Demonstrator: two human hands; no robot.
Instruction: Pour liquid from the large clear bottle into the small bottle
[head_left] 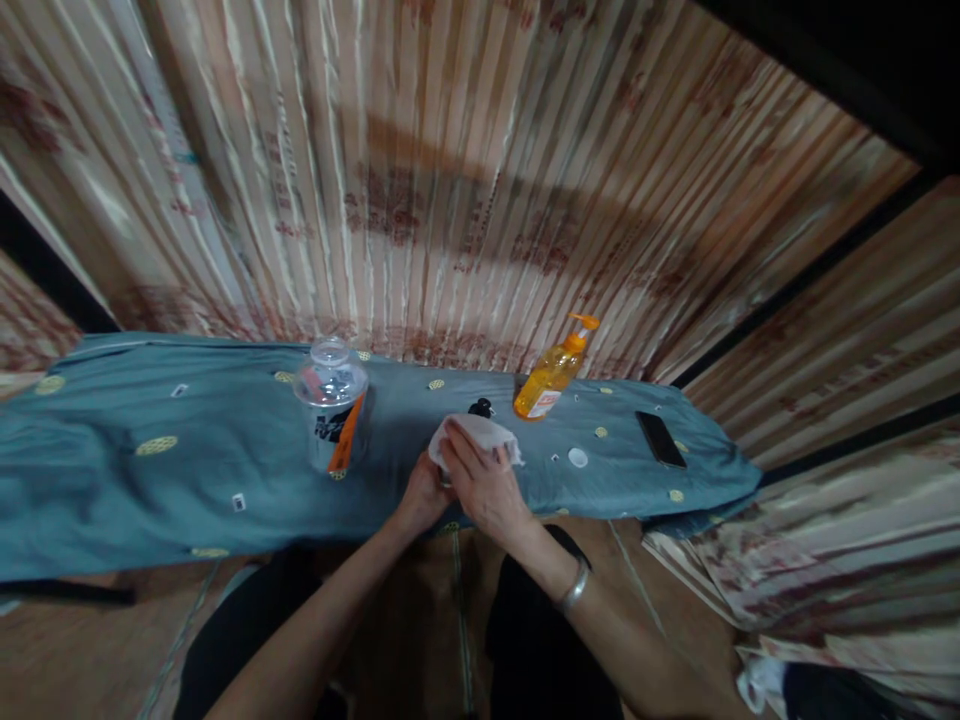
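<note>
Close together over the front of the covered surface, both my hands meet at a white cloth (pixel 491 436), possibly a tissue. My right hand (pixel 489 494) has its fingers bent over the cloth and presses it from above. Under its left edge is my left hand (pixel 424 494), closed, its fingers mostly hidden by the cloth and the right hand. What the left hand grips cannot be made out. Just behind the cloth shows a small black object (pixel 481 406), partly covered.
A clear plastic cup (pixel 319 448) with a domed lid and an orange strip stands left. An orange pump bottle (pixel 546 383) is right of the hands, a black phone (pixel 660 439) farther right. Blue-green fabric (pixel 247 440) covers the surface; curtains (pixel 450 200) hang behind.
</note>
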